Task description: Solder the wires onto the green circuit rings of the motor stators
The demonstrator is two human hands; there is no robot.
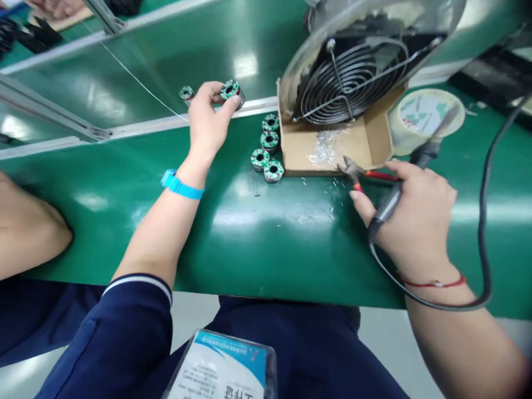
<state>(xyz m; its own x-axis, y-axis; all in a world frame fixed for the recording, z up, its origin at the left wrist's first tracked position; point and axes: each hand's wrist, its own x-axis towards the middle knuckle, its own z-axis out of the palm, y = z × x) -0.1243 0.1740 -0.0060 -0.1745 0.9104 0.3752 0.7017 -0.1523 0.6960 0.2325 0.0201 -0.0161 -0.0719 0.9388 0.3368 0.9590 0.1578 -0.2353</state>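
My left hand (210, 119) is raised over the bench's back edge, pinching a small round motor part with a green ring-shaped circuit board (231, 92) between thumb and finger. A second such part (187, 94) shows just left of the fingers; whether they touch it I cannot tell. My right hand (411, 216) is closed around red-handled cutting pliers (353, 168), jaws pointing left with a gap between them. A soldering iron (390, 204) also lies in that hand, its tip pointing up and right. Several similar round parts (269, 142) stand left of the cardboard box.
An open cardboard box (299, 160) holds cut wire bits (326, 148); more lie on the green bench (257, 244). A fan with a wire grille (344, 83) stands behind it. A tape roll (428, 113) sits right. The iron's cable (484, 221) loops over my wrist. Someone's elbow (33, 233) rests left.
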